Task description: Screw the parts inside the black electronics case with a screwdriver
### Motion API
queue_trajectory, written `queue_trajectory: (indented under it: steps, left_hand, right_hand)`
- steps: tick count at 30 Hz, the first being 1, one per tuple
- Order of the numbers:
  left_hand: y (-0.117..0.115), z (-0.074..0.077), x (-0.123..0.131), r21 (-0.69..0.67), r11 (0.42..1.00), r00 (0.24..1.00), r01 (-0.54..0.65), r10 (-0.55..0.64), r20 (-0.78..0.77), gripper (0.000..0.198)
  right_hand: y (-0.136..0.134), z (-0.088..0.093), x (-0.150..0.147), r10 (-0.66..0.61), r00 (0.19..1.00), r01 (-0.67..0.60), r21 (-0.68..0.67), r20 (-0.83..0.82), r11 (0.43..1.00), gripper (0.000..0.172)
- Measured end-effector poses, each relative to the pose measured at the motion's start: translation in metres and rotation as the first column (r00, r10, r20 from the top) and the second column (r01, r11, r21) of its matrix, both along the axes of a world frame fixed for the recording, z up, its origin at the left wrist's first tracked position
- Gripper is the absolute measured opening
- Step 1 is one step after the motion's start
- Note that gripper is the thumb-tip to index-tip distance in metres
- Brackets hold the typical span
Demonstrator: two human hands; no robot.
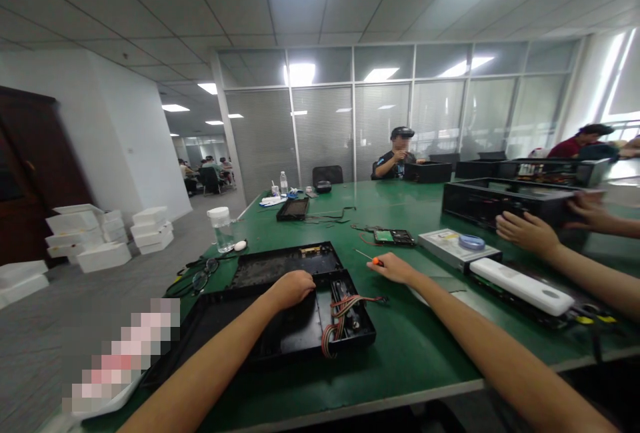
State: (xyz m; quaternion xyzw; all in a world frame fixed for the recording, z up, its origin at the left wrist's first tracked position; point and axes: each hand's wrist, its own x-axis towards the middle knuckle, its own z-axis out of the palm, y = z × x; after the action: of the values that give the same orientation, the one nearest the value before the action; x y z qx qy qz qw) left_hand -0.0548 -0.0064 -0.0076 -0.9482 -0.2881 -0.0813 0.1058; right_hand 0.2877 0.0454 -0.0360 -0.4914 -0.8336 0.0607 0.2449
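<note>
Green table takes up most of the foreground. Biggest item on it: black chassis at the right, with a co-worker's two hands against it. Next, open black case — lies flat at the near edge, in front of the wearer, with a shallow black tray just behind it. Silver drive box sits right of center, white bar-shaped device right beside it, clear jug over on the left.

Left hand is over the open case, fingers curled in — can't tell whether it pinches anything. Right hand is off the case, just to its right, gripping a screwdriver, tip pointing away and left.

Smaller stuff: green-board drive beyond the right hand, multicolored wires at the case's right end, blue ring on the drive box, orange-handled screwdriver.
</note>
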Motion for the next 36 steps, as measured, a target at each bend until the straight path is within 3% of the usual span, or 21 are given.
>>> queue_trajectory:
  steps: [5, 9, 11, 15, 20, 28, 36]
  left_hand:
    - [-0.003, 0.017, 0.006, 0.014, 1.0, 0.999, 0.021, -0.022, 0.024, 0.02]
    - [0.005, 0.04, 0.035, 0.021, 0.995, 0.995, 0.092, -0.093, 0.04, 0.02]
    - [0.01, 0.043, 0.053, 0.016, 0.992, 0.991, 0.127, -0.127, 0.037, 0.02]
    - [0.015, 0.023, 0.07, 0.006, 0.992, 0.992, 0.125, -0.125, 0.028, 0.018]
    - [0.017, -0.005, 0.062, -0.044, 0.995, 0.985, 0.094, -0.086, 0.149, 0.016]
    - [0.021, -0.01, 0.056, -0.14, 0.987, 0.944, 0.08, -0.03, 0.33, 0.021]
    - [0.025, -0.01, 0.054, -0.168, 0.978, 0.947, 0.121, -0.063, 0.314, 0.019]
  right_hand:
    - [-0.002, 0.002, 0.0, 0.004, 1.0, -0.004, 0.021, -0.027, 1.0, 0.053]
    - [-0.005, 0.005, 0.0, -0.004, 0.998, 0.005, 0.018, -0.063, 1.0, 0.053]
    - [-0.006, 0.007, 0.001, -0.013, 0.998, 0.015, 0.02, -0.063, 1.0, 0.052]
    - [-0.007, 0.009, 0.005, -0.036, 0.997, 0.039, 0.04, -0.07, 0.998, 0.052]
    - [-0.008, 0.008, 0.003, -0.01, 0.997, 0.011, 0.026, -0.072, 1.0, 0.052]
    - [-0.007, 0.011, -0.001, -0.027, 0.996, 0.032, 0.057, -0.079, 0.998, 0.054]
    - [-0.005, 0.01, 0.0, 0.002, 0.992, -0.001, 0.003, -0.124, 1.0, 0.038]
